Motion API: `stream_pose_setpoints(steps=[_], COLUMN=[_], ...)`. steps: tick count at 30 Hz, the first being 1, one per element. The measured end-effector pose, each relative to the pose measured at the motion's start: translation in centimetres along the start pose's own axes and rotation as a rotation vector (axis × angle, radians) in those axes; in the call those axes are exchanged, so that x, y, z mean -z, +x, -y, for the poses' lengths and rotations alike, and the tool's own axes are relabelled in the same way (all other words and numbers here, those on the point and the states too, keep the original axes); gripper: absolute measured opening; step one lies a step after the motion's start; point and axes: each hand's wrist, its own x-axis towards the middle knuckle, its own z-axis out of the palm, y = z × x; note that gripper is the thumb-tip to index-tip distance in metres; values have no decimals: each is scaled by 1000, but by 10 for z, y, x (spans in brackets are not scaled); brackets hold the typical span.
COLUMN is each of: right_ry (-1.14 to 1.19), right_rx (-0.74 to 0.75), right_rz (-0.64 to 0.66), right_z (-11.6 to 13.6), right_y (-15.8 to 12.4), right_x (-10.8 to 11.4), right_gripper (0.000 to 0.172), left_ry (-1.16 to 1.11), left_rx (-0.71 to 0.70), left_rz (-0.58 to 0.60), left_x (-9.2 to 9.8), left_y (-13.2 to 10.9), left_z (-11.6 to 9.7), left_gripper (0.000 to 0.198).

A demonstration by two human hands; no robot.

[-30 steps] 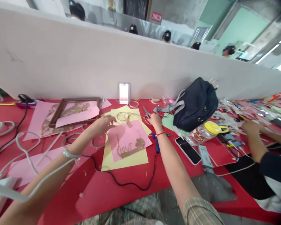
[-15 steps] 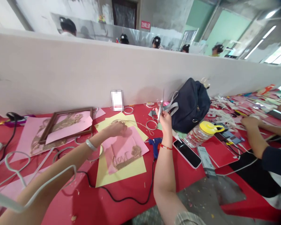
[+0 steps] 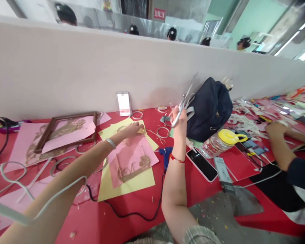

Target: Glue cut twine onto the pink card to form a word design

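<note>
My right hand is closed around the handles of a pair of silver scissors, raised above the table with the blades pointing up. Over the top edge of a pink sheet, my left hand is bent with its fingers together. Its fingertips hide whatever they pinch. A thin tan cord trails rightward from beside them. On the pink sheet, twine-like letters and a brown clump form a raised design. Yellow paper lies beneath it.
A blue glue gun lies by my right wrist, its black cable crossing the red table. Nearby are a dark backpack, a yellow-lidded bottle and a phone. A brown frame lies left. A co-worker's arm is at right.
The scissors have tilted rightward and show larger in my right hand. My left hand has shifted slightly at the sheet's top edge. The camera view has moved a little.
</note>
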Motion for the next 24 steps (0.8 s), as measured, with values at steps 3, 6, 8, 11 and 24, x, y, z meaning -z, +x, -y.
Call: stream_pose_setpoints(steps=[3,6,8,11,24], right_ry=[29,13,-5,-97,-699], right_rx=[-2,34,40,28,-111], right_rz=[-52,11,68,124,461], right_z=[3,9,13,15,-2], right_y=[0,-1,-3,-7,-20], right_x=[1,0,-2,-4,-30], right_gripper=[48,48,46,45,47], left_ry=[-51,-124,-173,-219,-689], left_rx=[36,45,73,164,329], left_rz=[-4,-38,-99,-240,-499], left_x=[-18,-18,-9,18,100], left_y=[6,2,-3,-7,-28], left_z=[-2,-3,-3,1,6], left_gripper=[24,21,23,29,35])
